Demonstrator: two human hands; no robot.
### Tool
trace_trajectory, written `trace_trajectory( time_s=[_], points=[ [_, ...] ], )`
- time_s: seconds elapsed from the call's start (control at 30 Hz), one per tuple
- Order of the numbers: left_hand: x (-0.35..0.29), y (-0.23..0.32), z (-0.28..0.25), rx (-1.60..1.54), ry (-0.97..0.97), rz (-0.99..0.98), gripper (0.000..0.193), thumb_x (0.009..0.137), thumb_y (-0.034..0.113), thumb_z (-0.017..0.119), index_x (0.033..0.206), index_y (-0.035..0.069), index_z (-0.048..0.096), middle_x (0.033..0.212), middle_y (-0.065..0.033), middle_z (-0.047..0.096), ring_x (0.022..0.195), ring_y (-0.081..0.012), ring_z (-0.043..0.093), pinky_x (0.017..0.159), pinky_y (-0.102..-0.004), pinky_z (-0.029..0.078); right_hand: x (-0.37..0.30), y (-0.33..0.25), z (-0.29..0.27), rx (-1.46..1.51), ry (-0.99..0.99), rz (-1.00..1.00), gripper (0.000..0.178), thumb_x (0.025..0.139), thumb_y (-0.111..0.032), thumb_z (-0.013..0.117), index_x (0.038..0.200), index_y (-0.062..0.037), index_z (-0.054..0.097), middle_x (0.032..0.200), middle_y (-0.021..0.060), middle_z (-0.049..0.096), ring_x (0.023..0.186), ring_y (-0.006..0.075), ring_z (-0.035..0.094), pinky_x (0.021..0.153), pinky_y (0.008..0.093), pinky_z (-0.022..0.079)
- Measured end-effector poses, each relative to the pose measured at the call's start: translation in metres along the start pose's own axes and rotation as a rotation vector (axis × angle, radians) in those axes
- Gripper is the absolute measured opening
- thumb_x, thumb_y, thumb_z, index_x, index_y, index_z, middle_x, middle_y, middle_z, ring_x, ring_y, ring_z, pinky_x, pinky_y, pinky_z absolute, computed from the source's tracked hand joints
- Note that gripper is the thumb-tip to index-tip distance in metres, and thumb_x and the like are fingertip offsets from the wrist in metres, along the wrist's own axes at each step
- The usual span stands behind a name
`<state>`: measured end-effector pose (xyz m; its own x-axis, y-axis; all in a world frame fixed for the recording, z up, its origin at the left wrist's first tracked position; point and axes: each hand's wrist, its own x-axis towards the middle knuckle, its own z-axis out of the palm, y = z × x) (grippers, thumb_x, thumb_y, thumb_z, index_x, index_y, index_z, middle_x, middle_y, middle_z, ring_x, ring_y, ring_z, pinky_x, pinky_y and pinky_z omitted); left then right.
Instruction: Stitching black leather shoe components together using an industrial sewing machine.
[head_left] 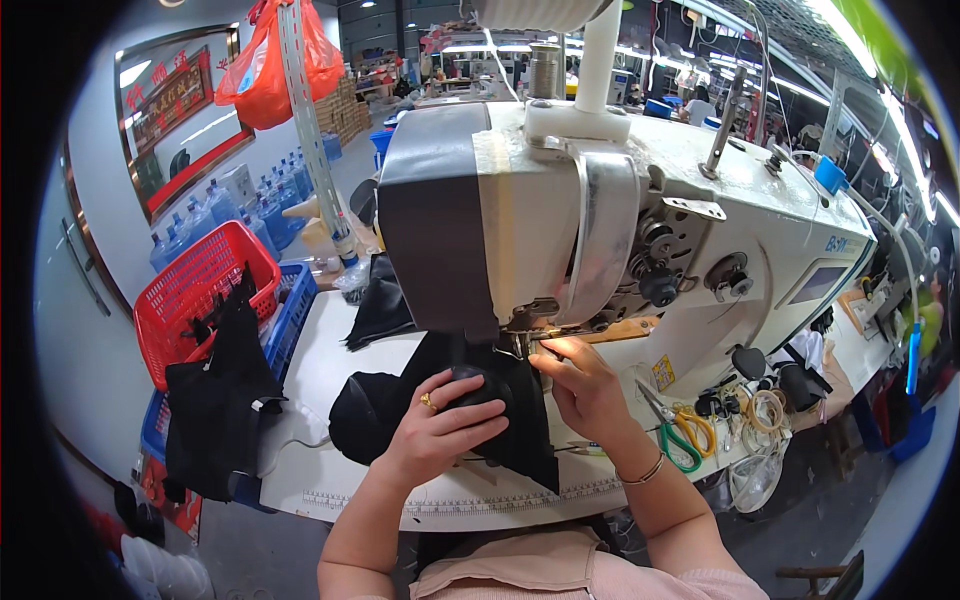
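Black fabric (520, 425) lies on the white bed of a sewing machine (545, 215), part of it under the presser foot (515, 343). My left hand (445, 425), a ring on one finger, curves over a rounded, cup-like bulge of this fabric and grips it. Close to the right of the needle area, my right hand (583, 388) has its fingers bent and pressed together at the fabric's edge. Its fingertips are partly lost in the lamp's glare. Another black rounded part (365, 412) rests left of my left hand.
Green-handled scissors (680, 447) and yellow-handled scissors (697, 425) lie right of my right forearm, near tape rolls (765, 410). At left, a red basket (205, 290) sits on a blue crate (290, 315), black fabric (225, 400) hanging over. A ruler strip (450, 507) runs along the table's front.
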<state>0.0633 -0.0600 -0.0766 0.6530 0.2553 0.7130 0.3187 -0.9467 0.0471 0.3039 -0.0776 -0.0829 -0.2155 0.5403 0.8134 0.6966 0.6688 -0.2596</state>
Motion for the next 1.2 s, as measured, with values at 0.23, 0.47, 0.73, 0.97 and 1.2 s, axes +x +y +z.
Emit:
trace_trajectory(
  time_s=[0.23, 0.47, 0.73, 0.97, 1.2],
  points=[
    [0.007, -0.013, 0.000, -0.026, 0.003, -0.008, 0.039, 0.068, 0.000, 0.062, 0.102, 0.018, 0.070, 0.114, 0.0041, 0.063, 0.116, -0.0223, 0.053, 0.102, -0.0429, 0.037, 0.000, 0.000, 0.004, 0.030, 0.026, 0.003, 0.042, 0.069, 0.013, 0.054, 0.105, -0.0057, 0.062, 0.108, 0.0166, 0.059, 0.099, 0.0361, 0.059, 0.086, 0.0392, 0.048],
    [0.014, -0.027, 0.004, -0.057, 0.014, 0.001, 0.042, 0.068, -0.003, 0.060, 0.103, 0.018, 0.069, 0.114, 0.0036, 0.063, 0.115, -0.0227, 0.053, 0.100, -0.0429, 0.038, 0.000, -0.001, 0.003, 0.029, 0.030, 0.009, 0.042, 0.068, 0.014, 0.054, 0.105, -0.0052, 0.062, 0.107, 0.0163, 0.060, 0.099, 0.0357, 0.059, 0.087, 0.0390, 0.048],
    [0.016, -0.018, 0.013, 0.231, 0.121, -0.018, 0.036, 0.072, 0.005, 0.061, 0.104, 0.020, 0.068, 0.113, 0.0033, 0.062, 0.113, -0.0233, 0.054, 0.105, -0.0520, 0.028, 0.000, 0.001, 0.001, 0.029, 0.010, 0.008, 0.041, 0.069, 0.011, 0.057, 0.107, -0.0059, 0.061, 0.109, 0.0157, 0.058, 0.102, 0.0356, 0.057, 0.087, 0.0399, 0.048],
    [-0.001, 0.006, 0.048, 0.056, 0.241, 0.020, 0.023, 0.068, 0.012, 0.068, 0.091, 0.016, 0.071, 0.108, 0.0014, 0.064, 0.110, -0.0239, 0.057, 0.101, -0.0469, 0.036, 0.000, 0.004, -0.003, 0.039, -0.025, -0.002, 0.041, 0.070, 0.007, 0.059, 0.108, -0.0069, 0.061, 0.110, 0.0149, 0.058, 0.104, 0.0353, 0.057, 0.088, 0.0401, 0.048],
    [0.004, -0.011, 0.043, -0.094, 0.190, 0.018, 0.025, 0.067, 0.007, 0.069, 0.090, 0.015, 0.071, 0.107, 0.0011, 0.064, 0.112, -0.0239, 0.055, 0.103, -0.0460, 0.037, 0.004, 0.000, -0.004, 0.034, -0.041, -0.019, 0.041, 0.070, 0.008, 0.059, 0.108, -0.0068, 0.061, 0.109, 0.0150, 0.058, 0.103, 0.0350, 0.057, 0.086, 0.0394, 0.049]
  ],
)
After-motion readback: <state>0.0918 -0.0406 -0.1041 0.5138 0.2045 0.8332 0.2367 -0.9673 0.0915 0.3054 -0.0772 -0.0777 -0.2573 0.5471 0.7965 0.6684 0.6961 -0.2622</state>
